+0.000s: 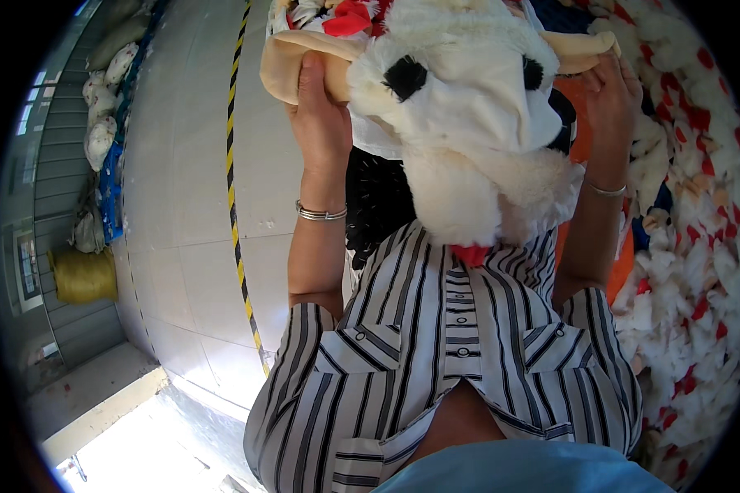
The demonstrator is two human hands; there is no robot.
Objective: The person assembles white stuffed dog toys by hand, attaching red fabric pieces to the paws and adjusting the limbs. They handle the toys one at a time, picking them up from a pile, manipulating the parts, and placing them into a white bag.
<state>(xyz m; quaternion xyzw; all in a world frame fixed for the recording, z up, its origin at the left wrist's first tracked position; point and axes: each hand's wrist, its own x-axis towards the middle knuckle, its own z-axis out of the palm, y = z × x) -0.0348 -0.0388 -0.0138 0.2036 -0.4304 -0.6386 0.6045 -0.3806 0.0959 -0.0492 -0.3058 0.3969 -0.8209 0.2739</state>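
A limp white plush animal (460,90) with black eye patches and a furry muzzle hangs in front of my chest. Its beige left-side ear (284,74) is pinched by my left hand (321,115), thumb lying on the cloth. On the other side, my right hand (612,86) is closed on the beige right-side ear (580,49), its fingers partly hidden. Both ears are pulled outward, with the face spread between them. A small red piece (470,255) shows under the muzzle, against my striped shirt.
Heaps of white and red plush pieces (674,246) lie along the right. Black speckled fabric (374,197) and something orange (621,271) show below the toy. A yellow-black floor stripe (232,164) runs at left, past a yellow roll (84,276) and stacked bags (100,140).
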